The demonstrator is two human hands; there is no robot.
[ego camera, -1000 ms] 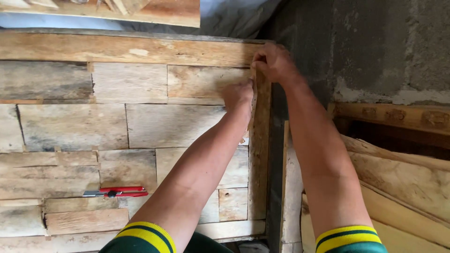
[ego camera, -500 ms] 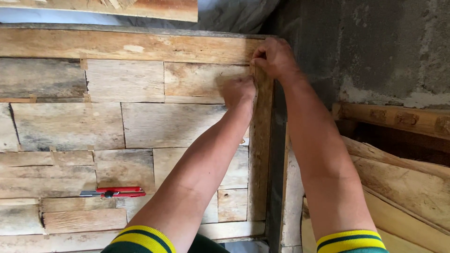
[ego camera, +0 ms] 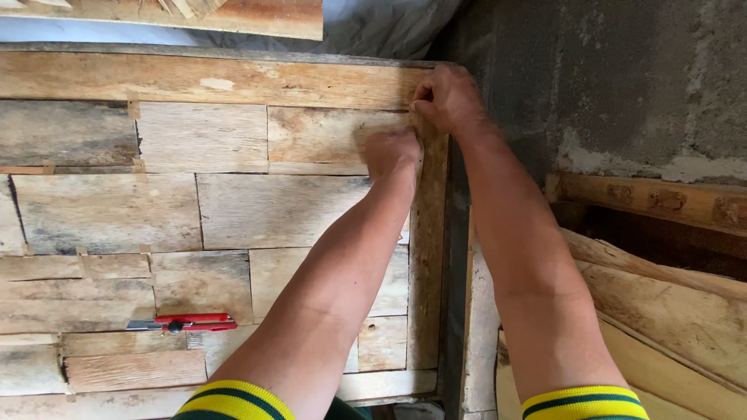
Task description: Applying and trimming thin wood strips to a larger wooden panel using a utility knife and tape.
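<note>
A wooden panel (ego camera: 233,210) made of several pale veneer pieces in a board frame lies in front of me. My left hand (ego camera: 391,152) is closed in a fist and presses on a veneer piece next to the frame's right rail (ego camera: 426,257). My right hand (ego camera: 447,97) grips the upper right corner of the frame, fingers pinched at the joint where the top rail (ego camera: 210,78) meets the right rail. Whether the fingers hold anything small is hidden.
A red utility knife (ego camera: 183,323) lies on the panel at lower left. Rough planks (ego camera: 669,311) are stacked at the right, below a grey concrete wall (ego camera: 622,78). Another board (ego camera: 257,15) lies beyond the panel's top edge.
Both hands stay at the upper right corner; the left fist has shifted slightly along the right rail. The view has drifted a little.
</note>
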